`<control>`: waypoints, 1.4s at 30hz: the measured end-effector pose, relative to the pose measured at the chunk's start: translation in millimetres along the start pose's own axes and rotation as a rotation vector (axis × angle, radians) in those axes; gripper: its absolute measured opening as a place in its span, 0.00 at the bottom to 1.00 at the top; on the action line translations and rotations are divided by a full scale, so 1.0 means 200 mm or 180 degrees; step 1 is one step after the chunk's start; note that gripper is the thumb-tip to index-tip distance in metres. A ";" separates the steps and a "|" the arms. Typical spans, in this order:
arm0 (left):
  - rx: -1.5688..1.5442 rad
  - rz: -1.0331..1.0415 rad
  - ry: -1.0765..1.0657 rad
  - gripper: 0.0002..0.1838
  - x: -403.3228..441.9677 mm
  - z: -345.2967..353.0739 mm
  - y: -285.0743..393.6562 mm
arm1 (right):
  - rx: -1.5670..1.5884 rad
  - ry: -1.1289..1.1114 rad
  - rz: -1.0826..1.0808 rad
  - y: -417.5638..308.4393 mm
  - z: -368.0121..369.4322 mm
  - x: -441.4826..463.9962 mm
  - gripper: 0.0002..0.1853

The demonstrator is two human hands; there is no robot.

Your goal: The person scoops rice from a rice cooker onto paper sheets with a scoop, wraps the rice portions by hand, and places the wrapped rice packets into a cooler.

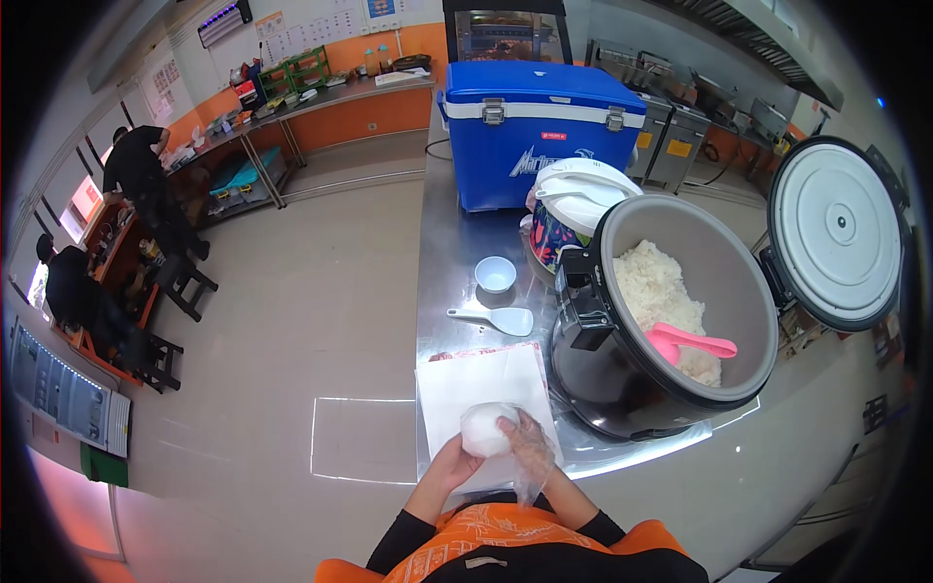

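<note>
My left hand (455,466) and my right hand (531,449) are both closed around a rounded white bundle (484,429), one on each side. The bundle looks like rice wrapped in white paper, though its contents are hidden. A loose clear plastic glove covers my right hand. Below the bundle lies a stack of white paper sheets (476,377) at the table edge. Beyond the paper are a white rice paddle (505,320) and a small white bowl (496,275). To the right stands an open rice cooker (622,374) holding cooked rice (661,291) and a pink rice paddle (695,342).
A blue cooler box (544,136) stands on the steel table (442,262), with a patterned container with a white lid (583,189) before it. The cooker's raised lid (838,228) juts out right. Two people in black (141,180) are at a far-left counter.
</note>
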State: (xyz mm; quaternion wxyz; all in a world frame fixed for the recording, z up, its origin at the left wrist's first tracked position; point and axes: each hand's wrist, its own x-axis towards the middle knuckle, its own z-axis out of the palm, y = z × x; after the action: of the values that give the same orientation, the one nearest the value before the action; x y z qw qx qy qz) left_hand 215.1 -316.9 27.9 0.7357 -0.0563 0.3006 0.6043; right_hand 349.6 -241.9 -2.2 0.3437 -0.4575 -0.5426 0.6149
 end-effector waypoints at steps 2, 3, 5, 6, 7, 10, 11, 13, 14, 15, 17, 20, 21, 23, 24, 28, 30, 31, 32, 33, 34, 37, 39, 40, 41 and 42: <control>0.0740 0.0866 0.0520 0.17 0.03 0.00 -0.05 | 0.0173 0.0085 -0.0105 0.03 0.03 -0.01 0.24; 0.1114 0.1296 0.0780 0.17 0.04 0.00 -0.06 | 0.0264 0.0133 -0.0155 0.05 0.04 -0.01 0.24; 0.1445 0.1547 0.0761 0.18 0.02 0.02 -0.05 | -0.0327 0.0008 -0.0121 -0.04 0.05 -0.03 0.23; 0.1610 0.1668 0.0751 0.19 0.00 0.03 -0.04 | -0.0622 -0.0052 -0.0097 -0.07 0.05 -0.03 0.23; 0.1361 0.1576 0.0783 0.19 -0.03 0.06 -0.04 | -0.0060 -0.0116 -0.0233 0.02 0.06 -0.01 0.24; 0.1365 0.1636 0.0784 0.22 -0.08 0.17 -0.05 | 0.0138 -0.0317 -0.0666 0.22 0.07 0.06 0.27; 0.1862 0.1874 0.0733 0.22 -0.08 0.19 -0.08 | -0.0789 -0.0379 -0.0784 0.10 0.05 0.02 0.28; 0.1911 0.1790 0.0501 0.24 -0.07 0.22 -0.08 | -0.2090 -0.0386 -0.0780 -0.22 0.03 -0.05 0.31; 0.1478 0.1470 0.0324 0.25 -0.07 0.23 -0.02 | -0.2452 -0.0325 -0.0681 -0.43 0.03 -0.07 0.32; 0.1053 0.1137 0.0150 0.26 -0.06 0.26 0.05 | -0.2810 -0.0256 -0.0570 -0.64 0.03 -0.11 0.33; 0.0732 0.1108 0.0121 0.26 -0.03 0.36 0.21 | -0.2903 -0.0106 -0.1478 -1.06 -0.14 -0.23 0.32; 0.1460 0.1392 0.0010 0.26 0.19 0.37 0.59 | -0.2975 0.0114 -0.1616 -1.59 -0.42 -0.31 0.28; 0.1711 0.1487 0.0066 0.26 0.31 0.36 0.73 | -0.3287 0.0336 -0.1466 -1.71 -0.51 -0.28 0.26; 0.2022 0.1566 0.0277 0.28 0.60 0.35 0.98 | -0.4625 0.0442 -0.1040 -1.78 -0.75 -0.07 0.22; 0.2083 0.1557 0.0427 0.29 0.76 0.33 1.08 | -0.5040 0.0105 -0.0750 -1.79 -0.87 0.06 0.21; 0.2723 0.1729 0.0982 0.35 1.27 0.29 1.27 | -0.5999 -0.1207 0.1095 -1.61 -1.19 0.41 0.21; 0.2890 0.1881 0.1283 0.41 1.51 0.27 1.29 | -0.5811 -0.2034 0.1224 -1.48 -1.39 0.51 0.21; 0.2946 0.1812 0.1500 0.42 1.55 0.31 1.25 | -0.5645 -0.2134 0.1180 -1.44 -1.43 0.52 0.21; 0.3003 0.1748 0.1722 0.44 1.55 0.36 1.23 | -0.5563 -0.2044 0.1096 -1.43 -1.41 0.50 0.20; 0.3060 0.1691 0.1957 0.45 1.56 0.41 1.20 | -0.5489 -0.1790 0.1022 -1.43 -1.38 0.48 0.20; 0.3362 0.1926 0.2061 0.47 1.66 0.38 1.21 | -0.5421 -0.1554 0.0932 -1.43 -1.34 0.46 0.20; 0.4479 0.2523 0.2555 0.49 1.91 0.28 1.29 | -0.5208 -0.1011 0.0636 -1.40 -1.24 0.46 0.20; 0.5515 0.2766 0.3093 0.48 1.88 0.34 1.30 | -0.5147 -0.0797 0.0547 -1.39 -1.22 0.48 0.19; 0.5332 0.3254 0.2713 0.44 1.85 0.37 1.30 | -0.5163 -0.0673 0.0559 -1.41 -1.22 0.49 0.19; 0.5118 0.3725 0.2327 0.41 1.80 0.41 1.30 | -0.5201 -0.0518 0.0609 -1.46 -1.23 0.48 0.19; 0.4882 0.4168 0.1935 0.38 1.72 0.47 1.31 | -0.5253 -0.0307 0.0725 -1.54 -1.25 0.47 0.19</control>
State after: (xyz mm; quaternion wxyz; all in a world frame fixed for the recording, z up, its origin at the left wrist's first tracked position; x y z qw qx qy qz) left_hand 38.7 88.5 1.1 -0.0022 0.4486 0.7461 0.4921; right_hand 528.0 -14.3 283.4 -0.1897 -0.5877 -0.7834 0.0698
